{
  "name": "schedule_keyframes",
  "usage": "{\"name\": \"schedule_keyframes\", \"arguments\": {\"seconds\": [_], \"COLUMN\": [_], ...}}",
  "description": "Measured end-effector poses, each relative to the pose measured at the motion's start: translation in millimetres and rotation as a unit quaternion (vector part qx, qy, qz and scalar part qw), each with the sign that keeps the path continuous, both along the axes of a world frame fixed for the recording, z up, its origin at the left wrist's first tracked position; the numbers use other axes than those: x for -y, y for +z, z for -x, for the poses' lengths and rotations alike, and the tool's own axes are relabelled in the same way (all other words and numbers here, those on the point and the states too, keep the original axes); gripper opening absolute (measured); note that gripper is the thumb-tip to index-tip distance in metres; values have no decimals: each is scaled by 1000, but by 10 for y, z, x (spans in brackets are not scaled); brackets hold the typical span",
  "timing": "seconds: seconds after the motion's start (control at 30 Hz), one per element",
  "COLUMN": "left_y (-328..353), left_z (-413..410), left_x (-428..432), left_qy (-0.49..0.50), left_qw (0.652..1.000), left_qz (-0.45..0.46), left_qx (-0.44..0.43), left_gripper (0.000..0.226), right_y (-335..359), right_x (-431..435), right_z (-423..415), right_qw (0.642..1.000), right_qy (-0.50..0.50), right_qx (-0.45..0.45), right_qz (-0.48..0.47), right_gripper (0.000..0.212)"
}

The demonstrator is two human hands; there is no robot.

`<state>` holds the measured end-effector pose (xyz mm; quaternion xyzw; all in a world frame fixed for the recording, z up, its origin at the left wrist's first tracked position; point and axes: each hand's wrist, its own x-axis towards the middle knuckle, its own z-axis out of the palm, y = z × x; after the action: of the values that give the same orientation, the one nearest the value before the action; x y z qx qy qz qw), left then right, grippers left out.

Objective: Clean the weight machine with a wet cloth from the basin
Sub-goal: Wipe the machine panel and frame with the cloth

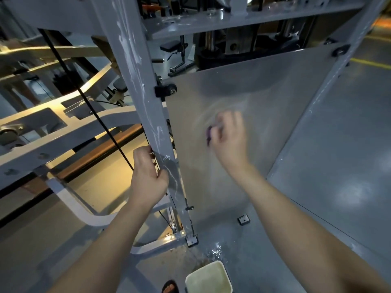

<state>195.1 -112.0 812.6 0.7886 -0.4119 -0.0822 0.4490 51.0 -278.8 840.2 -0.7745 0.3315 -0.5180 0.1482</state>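
The weight machine's grey upright post runs down the middle, with a translucent shield panel to its right. My left hand grips the post low down. My right hand is blurred and presses a purple cloth against the panel; wet smears curve across the panel around it. The white basin of murky water sits on the floor at the bottom, below my right arm.
A black cable runs diagonally left of the post. Pale frame arms of the machine stretch to the left. Water is splashed on the grey floor near the basin. A sandalled foot shows beside the basin.
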Motion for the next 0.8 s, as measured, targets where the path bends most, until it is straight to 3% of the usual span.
{"name": "schedule_keyframes", "arguments": {"seconds": [0.07, 0.1, 0.13, 0.23, 0.3, 0.4, 0.47, 0.57, 0.67, 0.7, 0.8], "left_y": [-7, -5, 4, -6, -21, -25, -28, -8, -2, -1, 0], "left_z": [3, 5, 10, -1, -22, -18, 2, 7, 14, 22, 41], "left_x": [-6, -8, -6, -12, -22, -10, 6, 4, -25, -35, -33], "left_qy": [-4, -3, -2, -8, -15, -6, -7, -4, -7, -9, -4], "left_qw": [1000, 1000, 1000, 1000, 1000, 1000, 1000, 1000, 1000, 1000, 1000], "left_qz": [-4, -6, -5, 5, 7, 4, 7, 9, 19, 21, 16], "left_qx": [-1, -3, -6, -2, 4, -3, -6, -8, -18, -19, -23], "left_gripper": [54, 54, 53, 51, 49, 50, 52, 50, 49, 50, 53], "right_y": [361, 487, 537, 226, 210, 714, 927, 536, 44, 74, 569], "right_x": [159, 143, 65, -154, -76, 116, 108, -87, -87, -26, 112], "right_z": [9, -54, -143, -241, -84, -3, -137, -243, 50, 114, 67], "right_qw": [990, 988, 992, 983, 976, 995, 990, 972, 950, 957, 987], "right_qy": [-76, -71, -48, 66, 83, -18, -50, 26, 41, 33, -40], "right_qx": [119, 136, 113, -82, -121, 25, 42, -105, -242, -227, -63], "right_qz": [-10, -1, 25, 151, 160, 97, 127, 211, 195, 179, 141], "right_gripper": [19, 21, 24, 30, 29, 22, 24, 23, 19, 19, 20]}}
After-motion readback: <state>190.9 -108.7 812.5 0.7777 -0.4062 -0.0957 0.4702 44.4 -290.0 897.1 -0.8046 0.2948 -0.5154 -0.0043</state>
